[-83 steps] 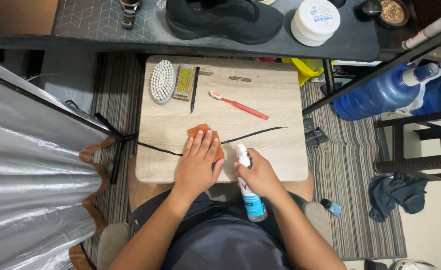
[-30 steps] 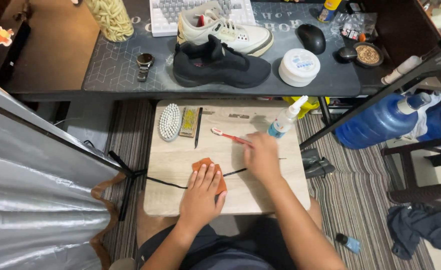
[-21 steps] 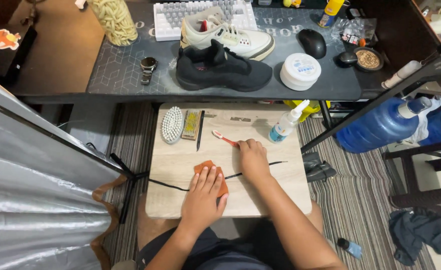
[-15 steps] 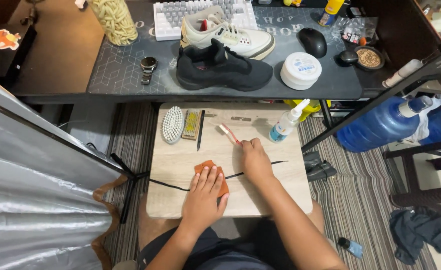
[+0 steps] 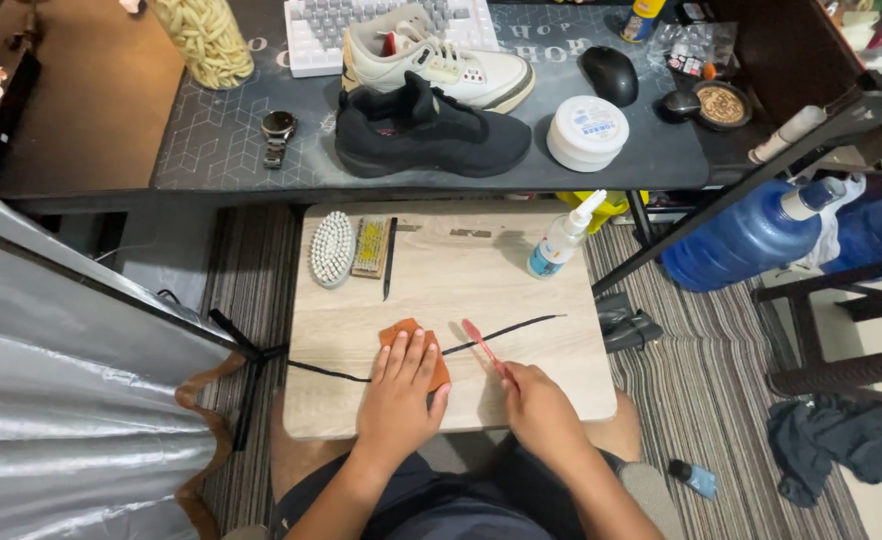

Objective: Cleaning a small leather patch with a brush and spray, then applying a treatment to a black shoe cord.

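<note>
The left hand (image 5: 401,395) lies flat, fingers spread, pressing an orange cloth (image 5: 413,345) onto a black shoelace (image 5: 506,331) that runs across the small wooden bench (image 5: 441,280). The right hand (image 5: 539,405) is clenched around the handle of a red toothbrush (image 5: 482,345), whose head points away from that hand and rests at or just above the lace; contact is hard to tell. The lace looks limp and light, likely to slide unless pinned, so the flat palm suits it. The toothbrush is stiff and thin, best held low on its handle. Beyond both hands stands a spray bottle (image 5: 561,240), well apart
</note>
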